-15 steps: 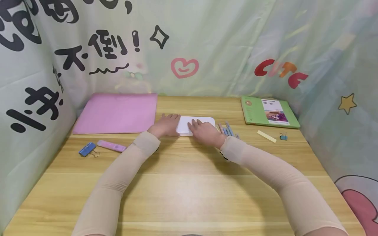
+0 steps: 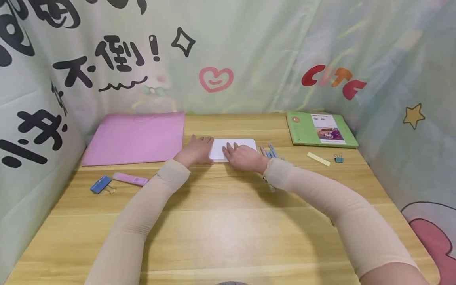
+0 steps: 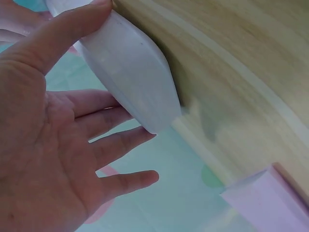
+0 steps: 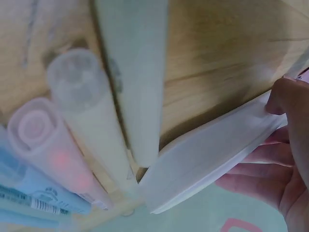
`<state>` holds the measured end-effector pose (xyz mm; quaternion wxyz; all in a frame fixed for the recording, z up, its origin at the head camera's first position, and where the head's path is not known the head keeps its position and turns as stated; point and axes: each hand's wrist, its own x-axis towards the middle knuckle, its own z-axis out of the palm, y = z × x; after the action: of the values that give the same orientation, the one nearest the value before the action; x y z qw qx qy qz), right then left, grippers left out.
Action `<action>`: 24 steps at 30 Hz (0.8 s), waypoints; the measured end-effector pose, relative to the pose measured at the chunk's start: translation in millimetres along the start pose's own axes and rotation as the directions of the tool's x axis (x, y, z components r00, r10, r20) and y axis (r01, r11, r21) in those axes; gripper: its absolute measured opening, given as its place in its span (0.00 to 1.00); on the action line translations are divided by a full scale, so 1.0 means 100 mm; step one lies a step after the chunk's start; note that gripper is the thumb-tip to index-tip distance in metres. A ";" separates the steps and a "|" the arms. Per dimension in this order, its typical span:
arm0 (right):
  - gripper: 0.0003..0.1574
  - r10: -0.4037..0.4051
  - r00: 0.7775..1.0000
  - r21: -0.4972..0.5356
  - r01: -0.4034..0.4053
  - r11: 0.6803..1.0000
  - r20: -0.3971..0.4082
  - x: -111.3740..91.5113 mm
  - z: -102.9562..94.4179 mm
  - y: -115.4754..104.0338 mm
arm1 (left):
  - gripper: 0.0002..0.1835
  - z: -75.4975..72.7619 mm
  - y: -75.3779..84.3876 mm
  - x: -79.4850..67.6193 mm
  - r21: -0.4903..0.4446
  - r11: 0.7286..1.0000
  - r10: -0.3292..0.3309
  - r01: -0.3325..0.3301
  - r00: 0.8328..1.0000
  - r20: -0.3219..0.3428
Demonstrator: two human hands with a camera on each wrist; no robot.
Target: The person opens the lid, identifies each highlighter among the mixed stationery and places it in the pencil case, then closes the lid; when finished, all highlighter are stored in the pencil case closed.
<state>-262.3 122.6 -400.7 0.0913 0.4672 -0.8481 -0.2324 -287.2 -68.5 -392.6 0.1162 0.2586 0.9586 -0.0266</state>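
Note:
A flat white box with rounded corners (image 2: 218,152) lies at the middle of the wooden table, toward the back. My left hand (image 2: 197,152) holds its left end; in the left wrist view the thumb presses the box's near side wall (image 3: 137,67) and the fingers reach over to the other side, the little finger spread free. My right hand (image 2: 246,158) lies over the box's right front part. In the right wrist view, its thumb is on the near side wall (image 4: 207,154), with the other fingers across the top.
Several pastel pens (image 2: 271,151) lie right beside the box. A pink sheet-like folder (image 2: 135,138), a purple tube-shaped item (image 2: 130,179) and a blue binder clip (image 2: 101,184) are at left. At right are a green booklet (image 2: 303,130), a pale yellow strip (image 2: 318,158) and a teal clip (image 2: 339,158).
The head view has shifted slightly, so everything appears a little to the left. Both hands stay on the white box, with no clear movement of it.

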 end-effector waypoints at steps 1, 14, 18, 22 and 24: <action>0.25 -0.005 1.000 -0.008 0.005 1.000 -0.001 0.00 0.00 0.01 | 0.50 0.00 0.00 0.00 0.002 1.000 0.000 0.000 1.000 -0.002; 0.27 0.022 0.994 0.124 -0.008 0.992 -0.107 -0.06 -0.10 0.14 | 0.55 0.04 -0.06 -0.03 -0.039 0.999 0.001 -0.002 1.000 -0.029; 0.26 0.018 0.984 0.140 0.007 0.990 -0.176 -0.08 -0.08 0.20 | 0.61 0.06 -0.14 -0.06 -0.149 0.989 0.011 -0.017 0.999 -0.039; 0.27 0.046 0.985 0.198 -0.012 0.980 -0.165 -0.08 -0.11 0.26 | 0.63 -0.02 -0.23 -0.16 -0.262 0.965 -0.048 0.034 0.998 -0.050; 0.29 0.078 0.985 0.220 -0.042 0.975 -0.156 -0.07 -0.14 0.30 | 0.63 -0.06 -0.28 -0.22 -0.283 0.956 -0.089 0.077 0.996 -0.030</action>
<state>-275.4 138.1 -374.0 0.1164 0.4658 -0.8718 -0.0971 -284.0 -102.4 -381.8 0.1303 0.1994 0.9649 0.1108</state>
